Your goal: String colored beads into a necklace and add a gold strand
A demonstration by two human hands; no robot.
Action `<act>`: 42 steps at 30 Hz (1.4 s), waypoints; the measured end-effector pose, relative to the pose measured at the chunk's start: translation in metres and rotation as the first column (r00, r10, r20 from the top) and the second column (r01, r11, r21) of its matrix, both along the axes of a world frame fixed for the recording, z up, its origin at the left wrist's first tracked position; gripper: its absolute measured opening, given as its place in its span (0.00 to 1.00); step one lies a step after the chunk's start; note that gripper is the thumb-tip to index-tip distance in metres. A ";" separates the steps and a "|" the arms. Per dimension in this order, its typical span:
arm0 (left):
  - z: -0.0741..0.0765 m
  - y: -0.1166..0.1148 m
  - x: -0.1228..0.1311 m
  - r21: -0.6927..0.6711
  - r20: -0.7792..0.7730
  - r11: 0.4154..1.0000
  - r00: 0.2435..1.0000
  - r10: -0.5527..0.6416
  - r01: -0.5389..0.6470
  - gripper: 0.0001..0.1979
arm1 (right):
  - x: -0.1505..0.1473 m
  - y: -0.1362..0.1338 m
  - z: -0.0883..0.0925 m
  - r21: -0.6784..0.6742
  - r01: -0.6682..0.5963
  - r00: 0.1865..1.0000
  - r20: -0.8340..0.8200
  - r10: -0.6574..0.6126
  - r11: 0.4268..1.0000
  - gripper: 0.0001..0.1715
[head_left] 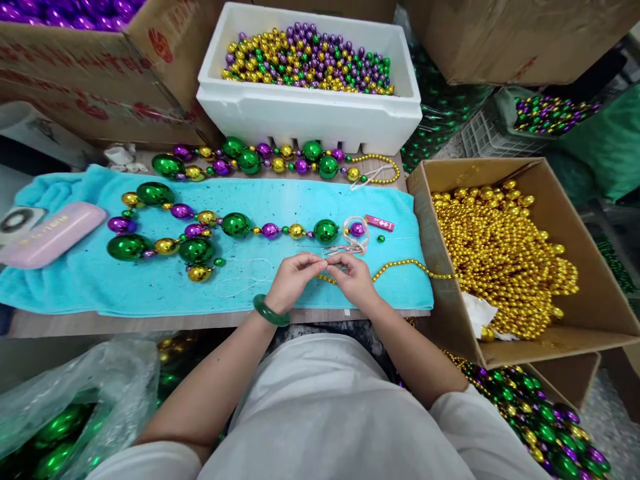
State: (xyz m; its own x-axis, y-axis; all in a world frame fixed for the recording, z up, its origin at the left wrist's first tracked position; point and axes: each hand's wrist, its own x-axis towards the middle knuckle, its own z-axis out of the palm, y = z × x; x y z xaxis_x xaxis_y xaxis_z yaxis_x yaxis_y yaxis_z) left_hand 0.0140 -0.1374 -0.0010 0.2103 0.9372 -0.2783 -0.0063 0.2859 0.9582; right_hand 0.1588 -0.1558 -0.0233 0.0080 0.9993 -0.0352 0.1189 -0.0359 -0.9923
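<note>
Left hand (296,277) and right hand (354,277): fingertips pressed together, meeting beside shiny gold round-bead strand (400,262); anything pinched is indistinct.

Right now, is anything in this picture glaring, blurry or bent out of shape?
Head view: bright glints on the large green bead; the right-hand cardboard box looks stretched, probably by a wide lens; the plastic bag seems soft; the fingers are clearer, but detail at their tips is too small to read.

We see a wood-grained table (75,325) above a speckled grey floor (607,393); beyond it, at right, we find a brown carton (500,40), a white plastic crate (493,137) and green sacking (607,137).
</note>
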 end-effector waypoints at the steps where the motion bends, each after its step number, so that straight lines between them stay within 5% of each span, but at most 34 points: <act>1: -0.002 0.000 0.001 0.023 -0.013 0.999 1.000 0.023 -0.023 0.10 | -0.002 -0.001 -0.001 0.007 0.031 0.999 0.025 -0.032 0.999 0.05; 8: -0.001 0.001 0.001 0.191 -0.168 0.981 0.984 0.066 -0.033 0.06 | 0.007 0.000 0.011 0.189 0.001 0.970 0.238 -0.046 0.982 0.04; 14: 0.005 0.004 -0.003 0.184 -0.154 0.976 0.984 -0.091 0.119 0.06 | 0.027 0.012 0.027 0.440 -0.313 0.892 0.441 0.101 0.841 0.11; 17: 0.006 0.005 -0.006 0.182 -0.133 0.968 0.980 -0.148 0.171 0.07 | 0.031 0.017 0.028 0.453 -0.374 0.863 0.491 0.124 0.809 0.09; 22: 0.007 0.005 -0.007 0.282 -0.172 0.938 0.972 -0.157 0.201 0.07 | 0.029 0.017 0.026 0.421 -0.355 0.889 0.427 0.163 0.835 0.06; 25: 0.007 0.002 -0.006 0.478 -0.318 0.856 0.947 -0.040 0.196 0.07 | 0.023 0.016 0.023 0.404 -0.288 0.933 0.322 0.160 0.868 0.06; 28: 0.005 -0.001 -0.005 0.656 -0.498 0.706 0.856 0.139 0.267 0.07 | 0.019 0.015 0.019 0.377 -0.206 0.970 0.202 0.137 0.903 0.06; 31: 0.001 -0.003 -0.007 0.736 -0.584 0.579 0.760 0.284 0.349 0.08 | 0.016 0.016 0.016 0.332 -0.159 0.986 0.096 0.134 0.930 0.06; 34: -0.001 -0.005 -0.007 0.785 -0.565 0.510 0.742 0.361 0.350 0.07 | 0.015 0.017 0.013 0.299 -0.161 0.986 0.017 0.163 0.941 0.06; 37: 0.001 -0.005 -0.005 0.784 -0.502 0.566 0.796 0.339 0.254 0.06 | 0.012 0.018 0.011 0.280 -0.174 0.984 0.008 0.179 0.944 0.07; 42: 0.004 -0.001 0.004 0.455 -0.200 0.882 0.952 0.234 -0.121 0.06 | 0.007 0.010 0.015 0.379 -0.060 0.978 0.208 -0.022 0.923 0.05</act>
